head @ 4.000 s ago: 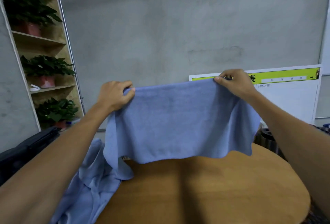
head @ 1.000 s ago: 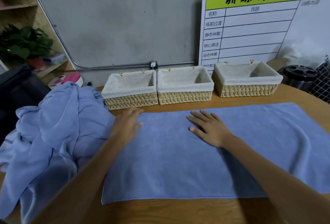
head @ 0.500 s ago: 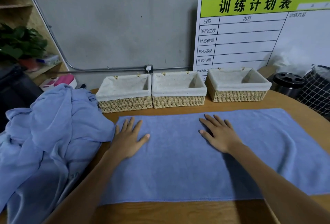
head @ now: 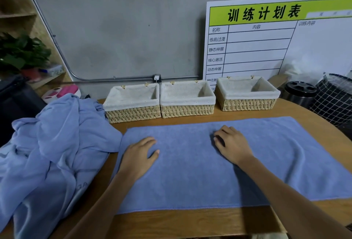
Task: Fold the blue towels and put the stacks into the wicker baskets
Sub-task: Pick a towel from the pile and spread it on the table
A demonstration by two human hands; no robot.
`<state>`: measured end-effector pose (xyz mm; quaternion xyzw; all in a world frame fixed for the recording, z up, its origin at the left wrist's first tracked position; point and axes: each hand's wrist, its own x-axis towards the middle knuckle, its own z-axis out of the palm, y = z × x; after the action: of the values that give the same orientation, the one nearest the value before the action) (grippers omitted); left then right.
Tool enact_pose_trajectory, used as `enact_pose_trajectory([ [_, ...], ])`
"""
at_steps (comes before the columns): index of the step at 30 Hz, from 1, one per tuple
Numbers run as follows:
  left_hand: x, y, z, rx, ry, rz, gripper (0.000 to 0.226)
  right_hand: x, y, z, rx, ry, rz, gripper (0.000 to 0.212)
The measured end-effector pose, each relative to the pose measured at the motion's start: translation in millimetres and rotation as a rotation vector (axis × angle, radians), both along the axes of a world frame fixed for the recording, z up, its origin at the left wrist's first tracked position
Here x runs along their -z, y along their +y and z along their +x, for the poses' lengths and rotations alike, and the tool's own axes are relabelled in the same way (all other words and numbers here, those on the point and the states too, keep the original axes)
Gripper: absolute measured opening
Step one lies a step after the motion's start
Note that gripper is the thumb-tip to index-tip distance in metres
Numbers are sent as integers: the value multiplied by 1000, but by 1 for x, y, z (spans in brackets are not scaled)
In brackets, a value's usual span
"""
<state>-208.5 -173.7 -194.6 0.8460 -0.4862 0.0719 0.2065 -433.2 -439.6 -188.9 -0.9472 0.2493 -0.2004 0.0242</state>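
Towel [head: 190, 172] flat, long axis left-right (unfolded)

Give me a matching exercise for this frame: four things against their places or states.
Things:
1. spread blue towel
2. heap of blue towels
3. three wicker baskets
4. training-plan board

States:
A. leaning against the wall
B. flat under both hands
C. crumpled at the table's left
D. in a row, nothing inside

Pairs: 1-B, 2-C, 3-D, 4-A

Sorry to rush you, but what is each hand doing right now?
Left hand: open, resting palm down on the spread blue towel, gripping nothing.
Right hand: fingers curled on the same towel; whether they pinch the cloth cannot be told.
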Motion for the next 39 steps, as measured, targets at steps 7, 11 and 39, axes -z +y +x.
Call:
enact_pose_trajectory([
  [7, 0, 17, -18, -106, 111, 320, 117, 5, 7, -26, -68, 97, 99, 68],
  [11, -8, 12, -20, -122, 82, 344, 123, 3, 12, -33, -43, 189, 71, 79],
  [39, -11, -90, -98, 50, 82, 391, 108, -5, -61, -127, 121, 124, 290, 109],
])
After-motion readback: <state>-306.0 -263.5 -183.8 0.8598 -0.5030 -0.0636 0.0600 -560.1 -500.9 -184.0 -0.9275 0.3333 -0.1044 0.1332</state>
